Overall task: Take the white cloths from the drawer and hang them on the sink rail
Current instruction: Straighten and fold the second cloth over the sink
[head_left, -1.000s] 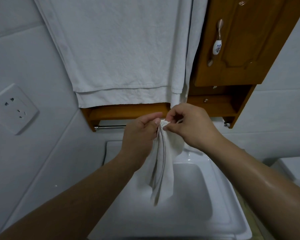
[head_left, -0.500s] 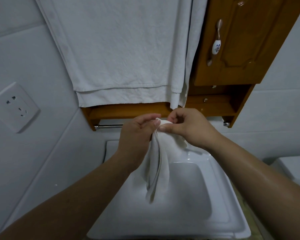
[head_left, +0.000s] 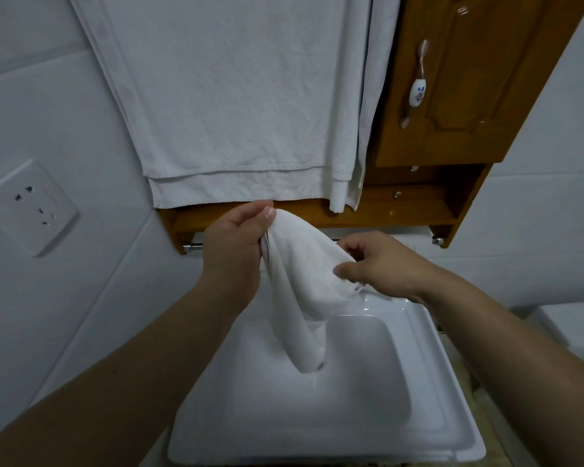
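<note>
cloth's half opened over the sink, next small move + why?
Probably lift the white cloth up and back toward the metal rail. Left hand pinches its top corner, right hand pinches a side edge, and it hangs over the sink, not yet on the rail.

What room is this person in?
Most likely a bathroom: a white ceramic sink sits below a wooden wall cabinet, with large white towels hanging and a chrome rail underneath.

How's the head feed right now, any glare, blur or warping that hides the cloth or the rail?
Head view: dim, even light; small glints on the sink rim; wide-angle bending at the edges; the white cloth is sharp but blends with the sink; the rail is mostly hidden behind the left hand and cloth.
</note>
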